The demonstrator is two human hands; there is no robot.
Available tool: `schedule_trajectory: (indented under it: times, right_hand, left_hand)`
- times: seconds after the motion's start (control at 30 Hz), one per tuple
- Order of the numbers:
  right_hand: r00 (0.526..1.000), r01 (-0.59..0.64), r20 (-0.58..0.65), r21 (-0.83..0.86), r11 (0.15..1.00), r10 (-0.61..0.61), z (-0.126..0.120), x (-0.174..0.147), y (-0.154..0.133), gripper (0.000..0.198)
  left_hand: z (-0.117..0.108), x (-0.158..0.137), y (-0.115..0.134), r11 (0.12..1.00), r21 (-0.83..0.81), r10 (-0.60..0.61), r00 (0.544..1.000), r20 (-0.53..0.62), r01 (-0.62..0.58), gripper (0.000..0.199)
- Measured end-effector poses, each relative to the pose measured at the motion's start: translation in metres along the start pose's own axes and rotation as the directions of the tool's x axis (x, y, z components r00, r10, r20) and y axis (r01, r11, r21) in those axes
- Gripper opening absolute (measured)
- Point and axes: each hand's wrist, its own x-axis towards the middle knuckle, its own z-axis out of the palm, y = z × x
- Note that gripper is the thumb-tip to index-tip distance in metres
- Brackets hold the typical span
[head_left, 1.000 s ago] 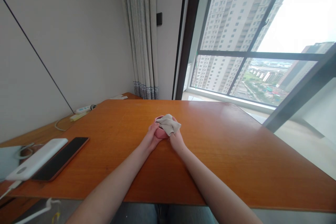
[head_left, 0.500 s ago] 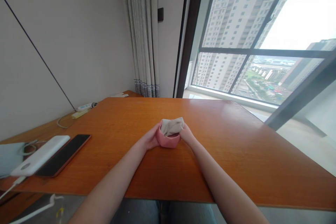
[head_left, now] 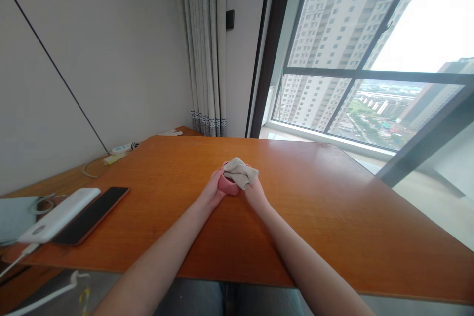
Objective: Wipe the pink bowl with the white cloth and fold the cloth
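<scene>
The phone lies left of the bowl.

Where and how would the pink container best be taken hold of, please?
I would take the pink container by its outer wall, coming from its left, where the left hand holds it. That wall is bare outside, while the pale cloth drapes over the right part of the opening, with the right hand at it.

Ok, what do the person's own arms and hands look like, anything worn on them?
Both the left hand and right hand are ungloved. No sleeve shows on either forearm, and neither wrist shows a watch or band. Rings can't be ruled out; the fingers are partly hidden.
</scene>
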Motion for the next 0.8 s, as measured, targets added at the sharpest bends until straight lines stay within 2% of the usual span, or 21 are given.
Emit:
schedule_trajectory:
  times: [0.1, 0.2, 0.27, 0.37, 0.47, 0.6, 0.67, 0.73, 0.8]
  right_hand:
    - [0.999, 0.027, -0.026, 0.007, 1.000, -0.027, -0.003, 0.001, -0.002, 0.027]
    - [0.999, -0.036, -0.041, -0.049, 0.998, 0.034, -0.018, 0.007, 0.007, 0.019]
    - [0.995, -0.095, -0.022, -0.097, 0.991, 0.093, -0.029, 0.011, 0.015, 0.015]
    - [0.986, -0.152, 0.046, -0.135, 0.979, 0.160, -0.040, 0.013, 0.022, 0.012]
    - [0.972, -0.198, 0.097, -0.141, 0.970, 0.213, -0.042, 0.012, 0.019, 0.013]
    - [0.968, -0.192, 0.145, -0.112, 0.975, 0.207, -0.038, 0.010, 0.017, 0.013]
    - [0.983, -0.165, 0.071, -0.087, 0.982, 0.171, -0.035, 0.010, 0.019, 0.013]
    - [0.991, -0.132, -0.041, -0.044, 0.990, 0.130, -0.029, 0.009, 0.020, 0.016]
    - [0.992, -0.083, -0.097, 0.022, 0.996, 0.085, -0.022, 0.008, 0.016, 0.021]
  left_hand:
    - [0.005, -0.004, 0.000, 0.998, 0.065, 0.012, 1.000, -0.014, -0.011, 0.047]
    - [0.008, -0.008, 0.002, 0.988, 0.088, -0.130, 0.991, 0.042, 0.126, 0.047]
    - [0.006, -0.010, 0.006, 0.966, 0.098, -0.248, 0.964, 0.095, 0.239, 0.048]
    - [-0.002, -0.009, 0.012, 0.908, 0.157, -0.407, 0.907, 0.106, 0.389, 0.051]
    - [-0.009, -0.007, 0.018, 0.867, 0.195, -0.483, 0.869, 0.107, 0.458, 0.052]
    - [-0.009, -0.005, 0.020, 0.848, 0.212, -0.504, 0.862, 0.045, 0.485, 0.048]
    - [-0.004, -0.006, 0.018, 0.874, 0.195, -0.459, 0.888, 0.027, 0.446, 0.045]
    - [0.001, -0.006, 0.014, 0.919, 0.150, -0.372, 0.928, 0.017, 0.365, 0.042]
    - [0.005, -0.006, 0.011, 0.955, 0.095, -0.281, 0.960, -0.011, 0.280, 0.042]
